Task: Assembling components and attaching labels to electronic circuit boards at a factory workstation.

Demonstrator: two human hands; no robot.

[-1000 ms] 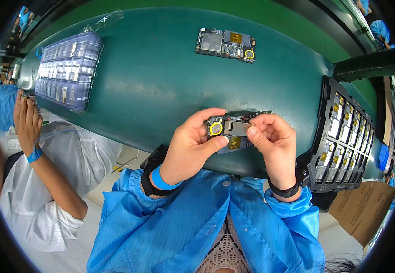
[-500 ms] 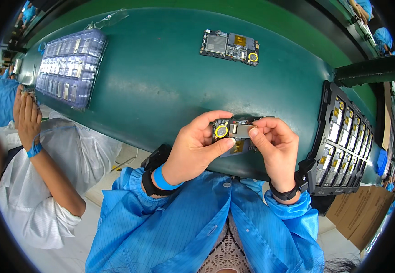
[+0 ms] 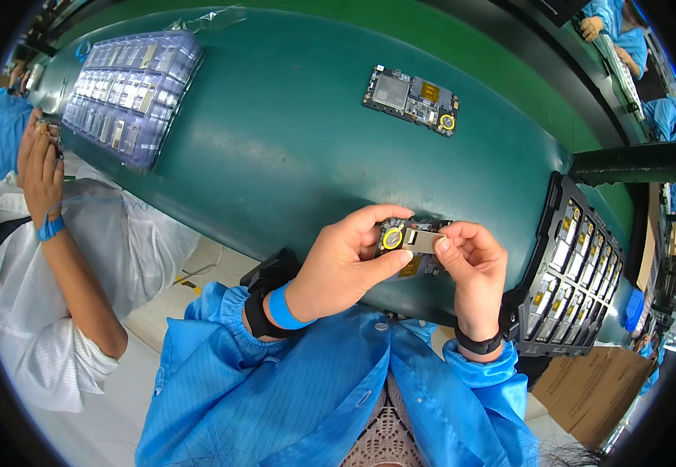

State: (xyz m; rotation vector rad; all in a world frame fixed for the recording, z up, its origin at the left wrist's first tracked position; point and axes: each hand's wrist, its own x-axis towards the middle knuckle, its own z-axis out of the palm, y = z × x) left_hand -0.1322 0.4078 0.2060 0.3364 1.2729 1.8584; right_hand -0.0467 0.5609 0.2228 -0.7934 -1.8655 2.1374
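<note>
My left hand (image 3: 344,255) grips the left end of a circuit board (image 3: 391,237), thumb in front and fingers behind. A round part with a yellow ring shows at that end. Across the board lies a flat silver metal cover (image 3: 424,242) with a small slot, its right end pinched between thumb and fingers of my right hand (image 3: 474,261). The left thumb tip touches the cover's lower edge. Whether the cover is seated on the board I cannot tell. Farther off on the green table (image 3: 276,148) lies a second circuit board (image 3: 411,100).
Stacked clear plastic trays (image 3: 132,97) with small metal pieces stand at the left. At the right edge is a black tray (image 3: 572,268) holding rows of boards, with a cardboard box (image 3: 595,389) below. A co-worker's hand (image 3: 42,167) is at far left.
The whole view has shifted a little, so the trays and the far board sit elsewhere in the picture. Both hands keep their hold on the board and the metal cover.
</note>
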